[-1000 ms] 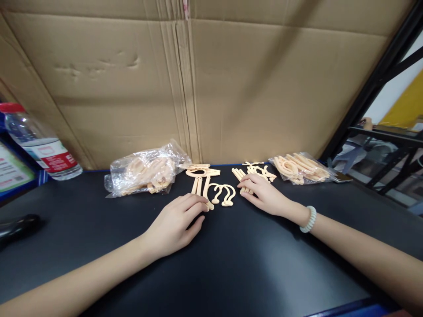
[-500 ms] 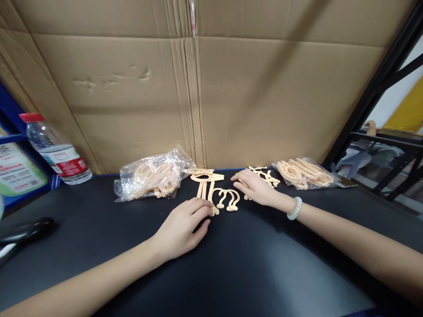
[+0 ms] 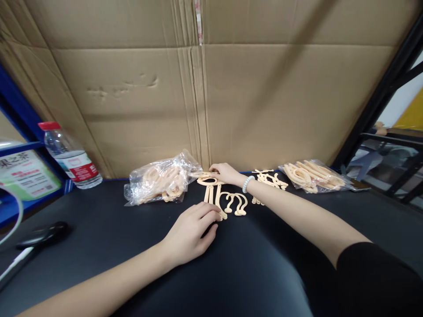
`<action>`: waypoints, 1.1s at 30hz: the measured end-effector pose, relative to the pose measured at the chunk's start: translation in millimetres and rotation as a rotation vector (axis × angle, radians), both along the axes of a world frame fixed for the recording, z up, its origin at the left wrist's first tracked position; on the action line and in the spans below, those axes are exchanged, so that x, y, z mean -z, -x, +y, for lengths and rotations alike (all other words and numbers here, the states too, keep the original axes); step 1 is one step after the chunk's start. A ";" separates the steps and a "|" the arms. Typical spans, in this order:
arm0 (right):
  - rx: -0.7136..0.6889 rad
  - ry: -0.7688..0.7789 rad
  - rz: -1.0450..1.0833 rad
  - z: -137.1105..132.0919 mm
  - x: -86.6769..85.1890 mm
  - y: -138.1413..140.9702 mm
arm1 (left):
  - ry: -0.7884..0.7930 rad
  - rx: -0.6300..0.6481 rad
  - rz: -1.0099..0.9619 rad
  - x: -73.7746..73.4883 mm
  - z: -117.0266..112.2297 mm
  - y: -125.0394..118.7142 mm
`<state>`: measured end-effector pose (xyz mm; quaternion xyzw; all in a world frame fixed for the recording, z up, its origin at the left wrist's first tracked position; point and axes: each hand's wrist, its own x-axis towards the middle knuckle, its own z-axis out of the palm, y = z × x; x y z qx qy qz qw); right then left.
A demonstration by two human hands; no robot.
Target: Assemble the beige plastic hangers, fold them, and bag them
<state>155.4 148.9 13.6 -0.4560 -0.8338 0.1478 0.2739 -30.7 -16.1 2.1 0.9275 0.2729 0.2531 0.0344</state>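
My left hand (image 3: 191, 231) lies on the black table (image 3: 99, 246), fingers loosely curled, its fingertips touching the near end of several long cream plastic strips (image 3: 214, 198). My right hand (image 3: 226, 173) reaches across to the far end of those strips and rests on a cream ring-shaped piece (image 3: 206, 180) beside the bag's mouth, fingers bent over it. Two cream hook-shaped pieces (image 3: 235, 203) lie just right of the strips. A loose pile of cream parts (image 3: 269, 180) sits behind my right forearm.
A clear plastic bag of cream parts (image 3: 160, 181) lies at the left, another bag (image 3: 312, 176) at the far right. A water bottle (image 3: 71, 156) stands at the left by a blue shelf. A black object (image 3: 41, 235) lies near left. Cardboard (image 3: 211, 97) walls the back.
My right hand has moved left from the loose pile to the ring piece near the bag. My left hand has stayed on the strips. The view has shifted right and down.
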 end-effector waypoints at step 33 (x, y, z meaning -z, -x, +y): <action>-0.190 0.393 0.783 -198.2 -26.4 -70.8 | -0.176 -0.092 -0.308 -6.3 -28.3 -22.9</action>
